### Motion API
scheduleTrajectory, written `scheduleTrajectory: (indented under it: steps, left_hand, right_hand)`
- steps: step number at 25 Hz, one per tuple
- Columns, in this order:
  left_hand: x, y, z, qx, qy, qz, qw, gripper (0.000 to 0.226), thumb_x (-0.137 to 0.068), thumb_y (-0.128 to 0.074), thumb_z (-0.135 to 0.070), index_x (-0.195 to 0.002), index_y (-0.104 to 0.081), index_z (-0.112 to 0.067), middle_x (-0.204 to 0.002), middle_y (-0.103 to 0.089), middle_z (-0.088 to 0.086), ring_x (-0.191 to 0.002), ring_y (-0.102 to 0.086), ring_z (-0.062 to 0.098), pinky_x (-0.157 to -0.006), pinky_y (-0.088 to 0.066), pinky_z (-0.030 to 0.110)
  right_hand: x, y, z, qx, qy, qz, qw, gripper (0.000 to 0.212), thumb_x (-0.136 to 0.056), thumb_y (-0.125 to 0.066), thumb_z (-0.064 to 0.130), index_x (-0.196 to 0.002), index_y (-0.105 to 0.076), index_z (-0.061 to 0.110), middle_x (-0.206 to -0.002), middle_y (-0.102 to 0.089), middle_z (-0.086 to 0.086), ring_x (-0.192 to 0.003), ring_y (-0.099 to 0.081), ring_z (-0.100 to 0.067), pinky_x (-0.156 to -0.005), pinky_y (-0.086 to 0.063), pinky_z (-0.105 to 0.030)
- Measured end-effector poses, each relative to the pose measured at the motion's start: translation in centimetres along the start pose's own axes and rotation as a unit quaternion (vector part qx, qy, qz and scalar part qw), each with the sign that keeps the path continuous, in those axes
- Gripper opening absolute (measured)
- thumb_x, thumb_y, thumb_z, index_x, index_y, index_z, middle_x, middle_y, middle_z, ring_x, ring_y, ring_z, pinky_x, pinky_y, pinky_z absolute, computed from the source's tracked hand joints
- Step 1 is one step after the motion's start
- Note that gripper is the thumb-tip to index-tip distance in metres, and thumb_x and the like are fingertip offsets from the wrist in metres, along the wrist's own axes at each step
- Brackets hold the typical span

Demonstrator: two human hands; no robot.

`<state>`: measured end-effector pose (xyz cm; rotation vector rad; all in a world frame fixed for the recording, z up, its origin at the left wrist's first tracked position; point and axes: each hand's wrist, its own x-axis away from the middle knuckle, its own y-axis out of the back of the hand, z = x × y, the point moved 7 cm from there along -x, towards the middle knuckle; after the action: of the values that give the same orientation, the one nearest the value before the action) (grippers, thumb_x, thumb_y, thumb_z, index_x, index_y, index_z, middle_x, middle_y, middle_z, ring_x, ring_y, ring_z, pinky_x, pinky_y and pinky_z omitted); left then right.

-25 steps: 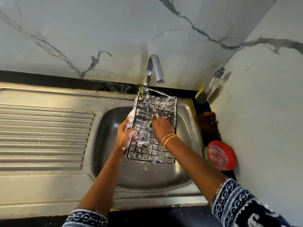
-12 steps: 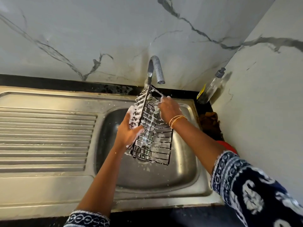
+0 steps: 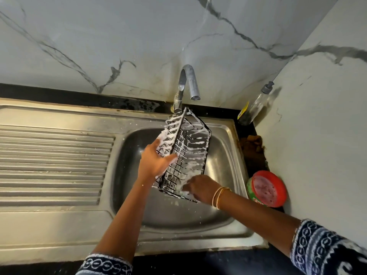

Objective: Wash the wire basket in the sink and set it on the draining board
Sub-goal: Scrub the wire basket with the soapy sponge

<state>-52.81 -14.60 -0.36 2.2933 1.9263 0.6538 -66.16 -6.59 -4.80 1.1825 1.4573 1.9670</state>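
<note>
My steel sink unit [image 3: 59,225] sits in the black counter [image 3: 256,139]; there a soap bottle [image 3: 256,104], brown scrubber [image 3: 252,145], red-lidded tub [image 3: 267,188].

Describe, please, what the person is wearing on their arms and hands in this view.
Both forearms are bare, with dark navy sleeves patterned in white chain-like loops pushed up toward the elbows. The right hand has two thin gold-coloured bangles at the wrist. The left hand wears no jewellery. Neither wears a glove; white soap foam clings to the fingers.

- Black rectangular wire basket [image 3: 187,153], streaked with white suds, tilted on edge above the sink bowl.
- Stainless-steel sink [image 3: 224,165] beside its ribbed steel draining board [image 3: 53,165].
</note>
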Motion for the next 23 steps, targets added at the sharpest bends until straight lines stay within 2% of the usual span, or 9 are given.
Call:
scheduleTrajectory:
  steps: [4, 6, 8, 11, 14, 17, 20, 21, 23]
  left_hand:
    - [-0.3, 0.5, -0.6, 0.049, -0.018, -0.013, 0.999, 0.085, -0.069, -0.079, -0.023, -0.145, -0.041, -0.017, -0.143, -0.050, 0.003, -0.122, -0.057, 0.023, -0.108, -0.041, 0.043]
    - [-0.3, 0.9, -1.0, 0.053, -0.035, -0.011, 0.998, 0.080, -0.072, -0.078, -0.019, -0.144, -0.043, -0.020, -0.143, -0.050, 0.001, -0.119, -0.060, 0.023, -0.106, -0.044, 0.041]
    - [-0.6, 1.1, -1.3, 0.023, -0.055, 0.011, 0.998, 0.086, -0.062, -0.077, -0.034, -0.142, -0.046, -0.027, -0.140, -0.053, -0.007, -0.111, -0.065, 0.030, -0.103, -0.047, 0.046]
    - [-0.1, 0.5, -1.2, 0.000, -0.072, 0.036, 0.997, 0.089, -0.055, -0.074, -0.037, -0.140, -0.047, -0.030, -0.129, -0.051, -0.017, -0.107, -0.065, 0.036, -0.099, -0.048, 0.053]
    - [0.0, 0.5, -0.6, 0.003, -0.102, 0.000, 0.995, 0.081, -0.056, -0.071, -0.049, -0.132, -0.049, -0.035, -0.130, -0.056, -0.009, -0.113, -0.062, 0.027, -0.096, -0.050, 0.052]
    - [-0.6, 0.9, 0.3, 0.007, -0.126, -0.042, 0.991, 0.075, -0.061, -0.071, -0.050, -0.131, -0.048, -0.036, -0.129, -0.059, -0.003, -0.118, -0.057, 0.021, -0.100, -0.046, 0.051]
    - [-0.8, 1.1, 0.9, 0.024, -0.148, -0.080, 0.985, 0.075, -0.061, -0.069, -0.046, -0.132, -0.047, -0.035, -0.129, -0.059, -0.002, -0.118, -0.056, 0.022, -0.100, -0.045, 0.051]
    - [-0.8, 1.2, 1.1, 0.035, -0.158, -0.089, 0.983, 0.076, -0.060, -0.069, -0.043, -0.132, -0.047, -0.033, -0.129, -0.059, -0.001, -0.119, -0.056, 0.022, -0.100, -0.045, 0.051]
    - [-0.6, 1.7, 1.2, 0.082, -0.155, -0.112, 0.978, 0.077, -0.059, -0.069, -0.039, -0.132, -0.047, -0.031, -0.129, -0.058, 0.000, -0.120, -0.056, 0.020, -0.102, -0.045, 0.048]
  right_hand:
    - [0.0, 0.5, -1.2, 0.021, 0.069, 0.015, 0.997, 0.037, -0.084, -0.055, -0.005, -0.117, -0.066, 0.010, -0.127, -0.061, -0.018, -0.115, -0.058, -0.041, -0.092, -0.051, -0.050]
    - [-1.0, 1.9, -1.9, 0.048, 0.079, -0.016, 0.996, 0.033, -0.083, -0.061, -0.005, -0.112, -0.069, 0.010, -0.123, -0.063, -0.017, -0.110, -0.061, -0.040, -0.084, -0.055, -0.050]
    - [-2.9, 3.9, -5.2, 0.067, -0.004, -0.036, 0.997, 0.032, -0.089, -0.057, 0.001, -0.117, -0.066, 0.013, -0.122, -0.063, -0.014, -0.111, -0.061, -0.034, -0.086, -0.055, -0.045]
    - [-4.4, 7.1, -11.8, 0.074, -0.185, -0.044, 0.979, 0.026, -0.092, -0.050, 0.007, -0.113, -0.065, 0.010, -0.117, -0.063, -0.013, -0.112, -0.060, -0.032, -0.090, -0.051, -0.039]
    - [-4.8, 7.2, -10.5, 0.076, -0.203, -0.082, 0.973, 0.028, -0.092, -0.046, 0.001, -0.113, -0.062, 0.008, -0.113, -0.064, -0.013, -0.109, -0.061, -0.030, -0.089, -0.049, -0.038]
    - [-4.4, 4.6, -4.6, -0.002, -0.150, -0.116, 0.982, 0.038, -0.091, -0.044, -0.004, -0.123, -0.060, 0.009, -0.113, -0.066, -0.016, -0.106, -0.063, -0.031, -0.087, -0.052, -0.040]
    - [-3.2, 1.7, -1.2, -0.126, -0.102, -0.077, 0.984, 0.037, -0.086, -0.054, -0.002, -0.116, -0.067, 0.015, -0.111, -0.071, -0.011, -0.104, -0.065, -0.028, -0.089, -0.052, -0.036]
    - [-2.7, 1.0, -1.0, -0.200, -0.125, -0.092, 0.967, 0.033, -0.084, -0.055, -0.002, -0.108, -0.071, 0.014, -0.108, -0.072, -0.011, -0.103, -0.066, -0.028, -0.088, -0.052, -0.034]
    - [-1.6, 1.4, -1.4, -0.337, -0.208, -0.165, 0.903, 0.027, -0.080, -0.054, -0.004, -0.093, -0.074, 0.009, -0.101, -0.074, -0.011, -0.098, -0.068, -0.026, -0.085, -0.054, -0.035]
